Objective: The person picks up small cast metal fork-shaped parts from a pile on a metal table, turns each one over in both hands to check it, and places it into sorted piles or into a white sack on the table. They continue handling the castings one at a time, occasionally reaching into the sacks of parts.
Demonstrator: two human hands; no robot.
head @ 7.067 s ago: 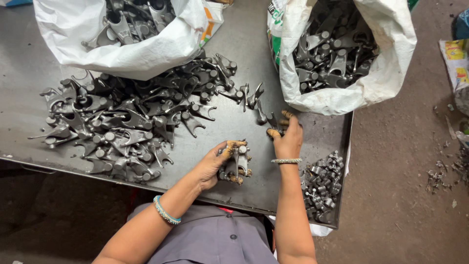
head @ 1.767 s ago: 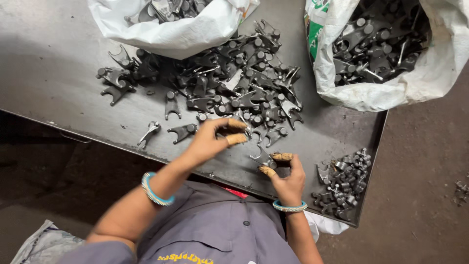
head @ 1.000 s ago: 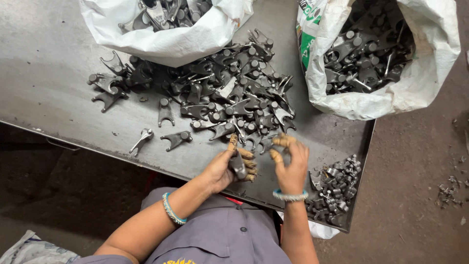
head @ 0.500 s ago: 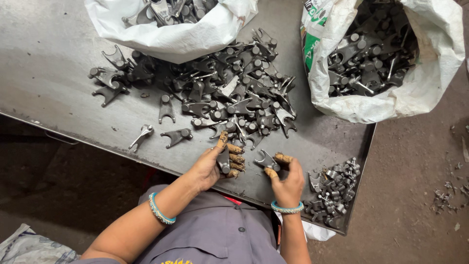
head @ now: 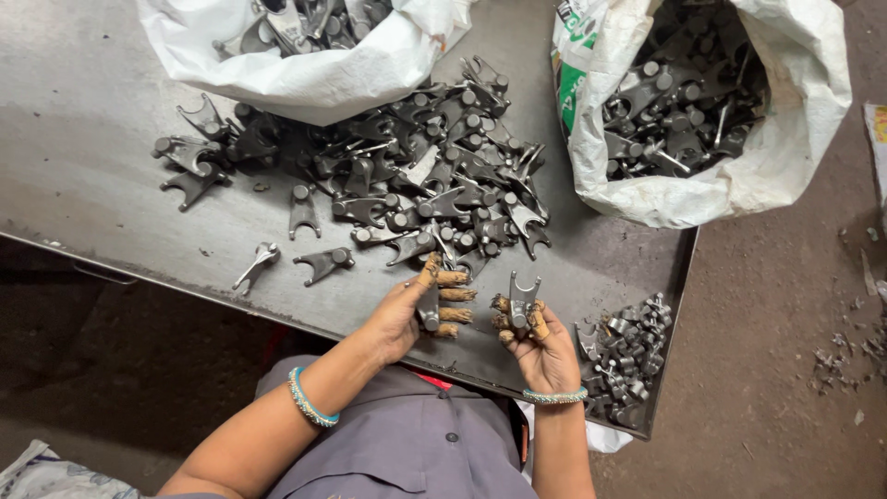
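Left hand (head: 407, 310) is closed around one dark metal fork part (head: 429, 310), fingers curled over its shank. Right hand (head: 536, 337) pinches a second fork part (head: 523, 298) upright, two prongs pointing up, thumb and fingertips on the hub. Both sit just over the near edge of the steel table (head: 92, 157), toward its near right corner.

Handling, as a judgement: cast or forged steel, so rigid, dense for its size, not fragile. Surfaces look dull and possibly oily, and the fingertips carry wrapped tape guards, so expect rough edges or burrs. Best hold is the round hub or the shank, not the prong tips.

Counts:
- 2 fork parts in hand, one each.
- 2 white sacks: far-middle sack (head: 305, 65) and far-right sack (head: 711, 111), both holding more parts.
- 1 loose pile (head: 416, 185) mid-table, too tangled to count.
- 1 smaller heap (head: 624, 356) at the near right corner.
- 2 strays by the near edge, left of the hands: (head: 325, 263), (head: 257, 263).
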